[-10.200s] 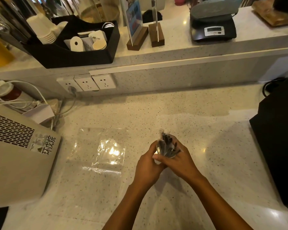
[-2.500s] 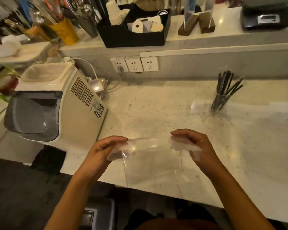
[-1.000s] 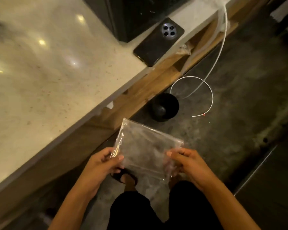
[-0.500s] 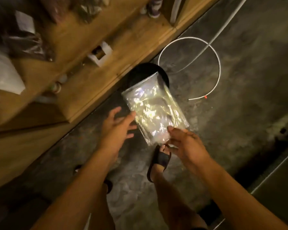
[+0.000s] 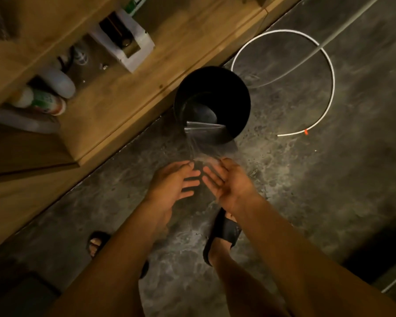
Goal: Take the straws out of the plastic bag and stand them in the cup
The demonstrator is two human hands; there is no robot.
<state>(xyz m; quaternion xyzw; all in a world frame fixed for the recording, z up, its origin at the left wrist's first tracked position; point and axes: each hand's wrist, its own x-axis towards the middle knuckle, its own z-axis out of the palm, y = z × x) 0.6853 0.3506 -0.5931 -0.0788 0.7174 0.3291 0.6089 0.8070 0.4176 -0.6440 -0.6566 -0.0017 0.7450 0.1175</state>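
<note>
**Bag at the bin, both hands loose**

The clear bag [image 5: 205, 131] is at the black bin [image 5: 212, 104] on the floor [image 5: 306, 191]. Its top part lies inside the bin. Its lower part looks blurry and hangs over the near rim, just past the fingertips. I cannot tell if it touches the rim.

The left hand [image 5: 173, 183] is spread out, with fingers straight. Its grip is released and it holds nothing. The right hand [image 5: 229, 181] is also spread out, palm turned toward the left hand. Its grip is released too. The two hands are near each other, just this side of the bin.

Two feet in black sandals [image 5: 222, 236] stand on the dark floor below the hands. A white hose [image 5: 329, 72] curls on the floor beside the bin. A wooden shelf [image 5: 124, 92] stands left of the bin, with bottles [image 5: 46, 101] and a white box [image 5: 124, 40] on it.

No straws or cup show here.
</note>
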